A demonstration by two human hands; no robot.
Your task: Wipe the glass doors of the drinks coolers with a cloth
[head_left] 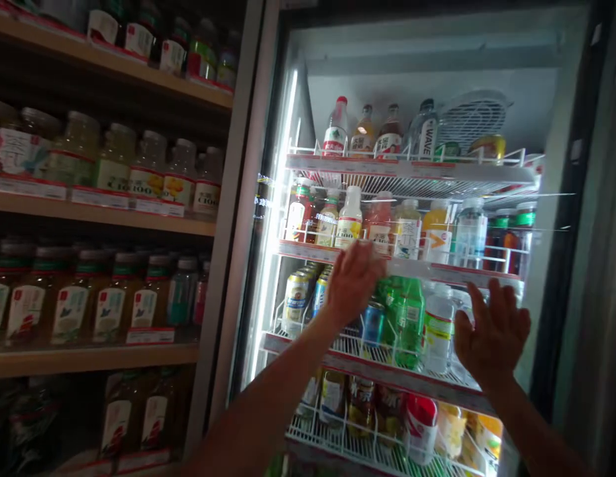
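My left hand is raised before the lit drinks cooler, fingers stretched out and slightly blurred, holding nothing. It overlaps the edge of the second rack, near a white-capped bottle with a yellow label and a blue can. To the right, my right hand is up with fingers spread, also holding nothing. Beside it stands a clear bottle with a yellow-green label, and left of that a large green bottle. Whether either hand touches anything I cannot tell.
The cooler's wire racks hold rows of bottles and cans. A bright light strip runs down its left side. Left of the cooler frame, wooden shelves carry several rows of bottled drinks with price labels.
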